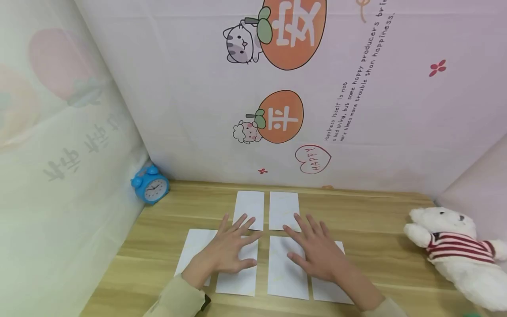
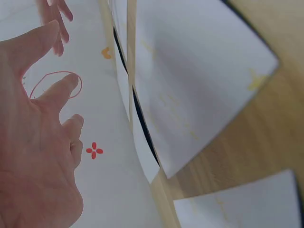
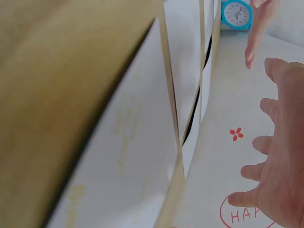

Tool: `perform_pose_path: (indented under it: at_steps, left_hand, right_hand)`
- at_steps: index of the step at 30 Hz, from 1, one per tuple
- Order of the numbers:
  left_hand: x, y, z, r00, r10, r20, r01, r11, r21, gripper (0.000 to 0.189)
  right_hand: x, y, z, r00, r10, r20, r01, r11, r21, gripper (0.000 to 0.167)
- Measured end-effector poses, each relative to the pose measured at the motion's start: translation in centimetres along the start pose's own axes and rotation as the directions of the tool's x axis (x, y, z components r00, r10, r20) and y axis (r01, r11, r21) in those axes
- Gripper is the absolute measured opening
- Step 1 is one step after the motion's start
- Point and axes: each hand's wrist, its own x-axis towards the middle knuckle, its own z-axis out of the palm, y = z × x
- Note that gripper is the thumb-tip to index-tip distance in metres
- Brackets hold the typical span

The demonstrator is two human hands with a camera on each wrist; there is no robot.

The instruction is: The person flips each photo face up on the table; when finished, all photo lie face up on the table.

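Several white rectangular cards lie in two rows on the wooden table. The back row holds a left card [image 1: 250, 204] and a right card [image 1: 284, 206]. Over the left part of the front row, my left hand [image 1: 227, 251] hovers with fingers spread, partly hiding an outer card [image 1: 192, 251] and an inner card [image 1: 236, 284]. My right hand [image 1: 318, 255], also spread, hangs above another inner card [image 1: 280, 275] and the outer right card [image 1: 330, 290]. Neither hand holds anything. Faint yellow marks show on a card [image 2: 204, 80] in the left wrist view.
A blue alarm clock [image 1: 151, 185] stands at the table's back left corner. On the right lies a white teddy bear [image 1: 455, 255] in a red-striped top. Printed cloth [image 1: 198, 110] hangs behind the wooden table [image 1: 368, 229].
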Motion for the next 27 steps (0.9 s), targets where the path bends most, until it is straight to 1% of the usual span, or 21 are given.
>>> perform_pose_path:
  at_steps: [3, 9, 10, 14, 18, 22, 25, 27]
  left_hand:
    - [1.3, 0.5, -0.2, 1.000, 0.007, 0.007, -0.007, 1.000, 0.019, 0.069]
    - [4.3, 1.7, -0.6, 0.997, 0.025, 0.069, -0.029, 0.998, 0.060, 0.071]
    - [4.9, 1.9, -0.8, 0.997, 0.021, 0.079, -0.026, 0.997, 0.067, 0.071]
    - [7.1, 2.0, -1.5, 0.996, -0.010, 0.090, 0.002, 0.996, 0.091, 0.070]
    - [9.2, 1.6, -1.7, 0.993, -0.060, 0.101, 0.051, 0.995, 0.087, 0.063]
    - [11.4, 1.6, -1.1, 0.984, -0.094, 0.153, 0.079, 0.992, 0.099, 0.057]
    - [13.1, 1.7, -0.7, 0.976, -0.111, 0.187, 0.089, 0.989, 0.121, 0.053]
    - [14.3, 1.5, -0.5, 0.972, -0.129, 0.197, 0.105, 0.986, 0.130, 0.050]
  right_hand:
    - [0.6, 0.7, -0.3, 1.000, 0.012, -0.001, -0.012, 1.000, -0.009, 0.063]
    - [2.0, 2.4, -0.4, 0.998, 0.055, 0.030, -0.055, 0.998, -0.021, 0.064]
    - [2.3, 2.6, -0.4, 0.998, 0.058, 0.032, -0.057, 0.998, -0.022, 0.064]
    - [3.7, 3.4, -0.5, 0.996, 0.075, 0.054, -0.074, 0.997, -0.027, 0.064]
    - [4.9, 4.2, -0.1, 0.992, 0.081, 0.098, -0.078, 0.996, -0.033, 0.069]
    - [5.6, 5.2, 0.4, 0.990, 0.052, 0.135, -0.047, 0.998, -0.041, 0.076]
    - [6.1, 5.7, 0.6, 0.984, 0.047, 0.170, -0.041, 0.998, -0.041, 0.080]
    - [6.4, 5.9, 0.6, 0.979, 0.053, 0.198, -0.048, 0.998, -0.030, 0.080]
